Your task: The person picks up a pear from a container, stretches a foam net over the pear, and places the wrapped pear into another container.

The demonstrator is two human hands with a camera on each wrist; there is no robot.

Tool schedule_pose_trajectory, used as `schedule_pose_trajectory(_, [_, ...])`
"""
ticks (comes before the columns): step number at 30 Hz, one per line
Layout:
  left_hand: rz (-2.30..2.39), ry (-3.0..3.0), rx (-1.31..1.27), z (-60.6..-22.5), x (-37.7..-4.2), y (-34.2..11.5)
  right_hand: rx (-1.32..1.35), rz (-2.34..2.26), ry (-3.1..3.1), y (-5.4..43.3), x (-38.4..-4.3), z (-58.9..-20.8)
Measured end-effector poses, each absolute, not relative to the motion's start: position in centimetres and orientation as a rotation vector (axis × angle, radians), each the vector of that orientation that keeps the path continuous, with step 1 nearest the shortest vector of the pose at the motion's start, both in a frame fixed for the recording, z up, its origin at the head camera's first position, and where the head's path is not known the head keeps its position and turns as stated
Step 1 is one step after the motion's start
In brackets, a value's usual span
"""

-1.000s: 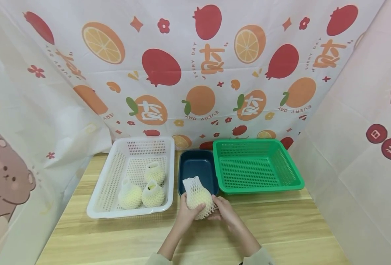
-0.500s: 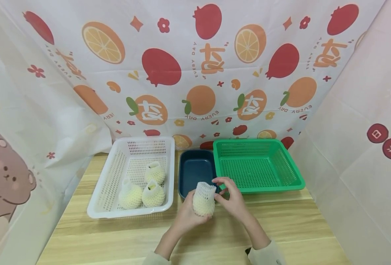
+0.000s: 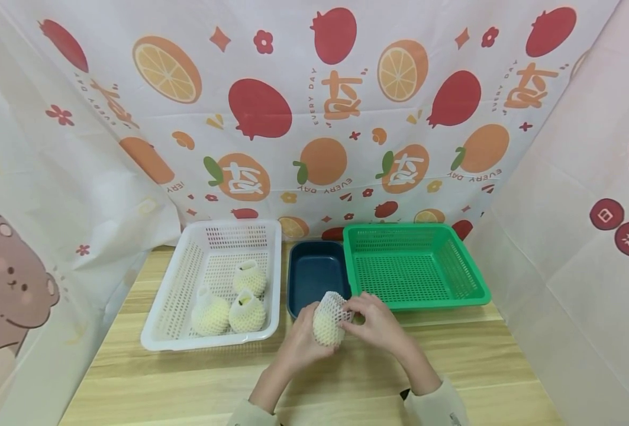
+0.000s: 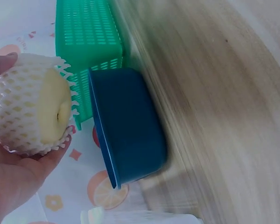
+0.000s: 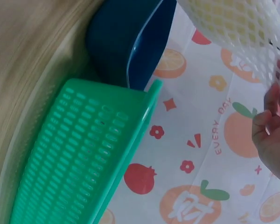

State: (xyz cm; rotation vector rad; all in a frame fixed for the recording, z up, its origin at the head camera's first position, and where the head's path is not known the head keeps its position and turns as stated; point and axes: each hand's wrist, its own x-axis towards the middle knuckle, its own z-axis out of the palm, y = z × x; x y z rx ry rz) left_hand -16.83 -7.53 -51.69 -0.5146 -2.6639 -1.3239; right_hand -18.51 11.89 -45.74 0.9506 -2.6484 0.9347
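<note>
A pale yellow pear (image 4: 56, 107) in a white foam net (image 3: 330, 316) is held above the table, just in front of the blue tub. My left hand (image 3: 300, 340) grips it from the left and below. In the left wrist view one dimpled end of the pear shows bare through the net's opening. My right hand (image 3: 375, 322) pinches the net on its right side with thumb and fingers; the right wrist view shows the mesh (image 5: 252, 37) stretched towards those fingertips. Three more netted fruits (image 3: 247, 310) sit in the white basket (image 3: 157, 328) on the left.
The dark blue tub (image 3: 316, 275) stands between the white basket and a green basket (image 3: 415, 305), with nothing seen inside either the tub or the green one. A printed cloth (image 3: 303, 118) hangs behind the wooden table (image 3: 186, 384).
The pear has turned and shifted slightly right in my left hand, its net's mouth pointing up. My right hand let go of its lower side, came up and now pinches the net higher.
</note>
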Motion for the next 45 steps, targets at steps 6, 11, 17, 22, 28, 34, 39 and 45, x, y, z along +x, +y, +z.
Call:
schedule_pose_trajectory(6, [-1.412,-2.7,-0.428,-51.3,-16.7,-7.3,1.024,0.962,-2.522,11.7,-18.7,-45.7])
schedule_pose_trajectory(11, [-1.811,-2.632,-0.25,-50.8,-16.7,-7.5,0.862,1.271,-2.496,11.7,-18.6,-46.2])
schedule_pose_trajectory(17, [-2.528,-2.253,-0.11,-49.5,-16.9,-8.3,1.024,1.659,-2.382,11.9,-18.3,-47.6])
schedule_pose_trajectory(22, [-2.927,-1.846,-0.154,-48.7,-17.5,-8.7,1.148,1.758,-2.293,10.9,-17.4,-47.2])
schedule_pose_trajectory(28, [-3.021,-1.743,-0.211,-48.7,-17.7,-8.3,1.025,1.505,-2.297,9.2,-16.8,-46.9])
schedule_pose_trajectory(34, [-3.031,-1.731,-0.16,-48.9,-17.6,-7.8,0.887,1.443,-2.213,8.4,-16.4,-47.8])
schedule_pose_trajectory(39, [-3.024,-1.764,-0.184,-48.9,-17.5,-7.7,0.863,1.406,-2.101,8.0,-16.5,-48.4])
schedule_pose_trajectory(45, [-2.992,-1.8,-0.198,-49.1,-17.3,-7.6,0.796,1.351,-2.031,7.6,-16.8,-48.6])
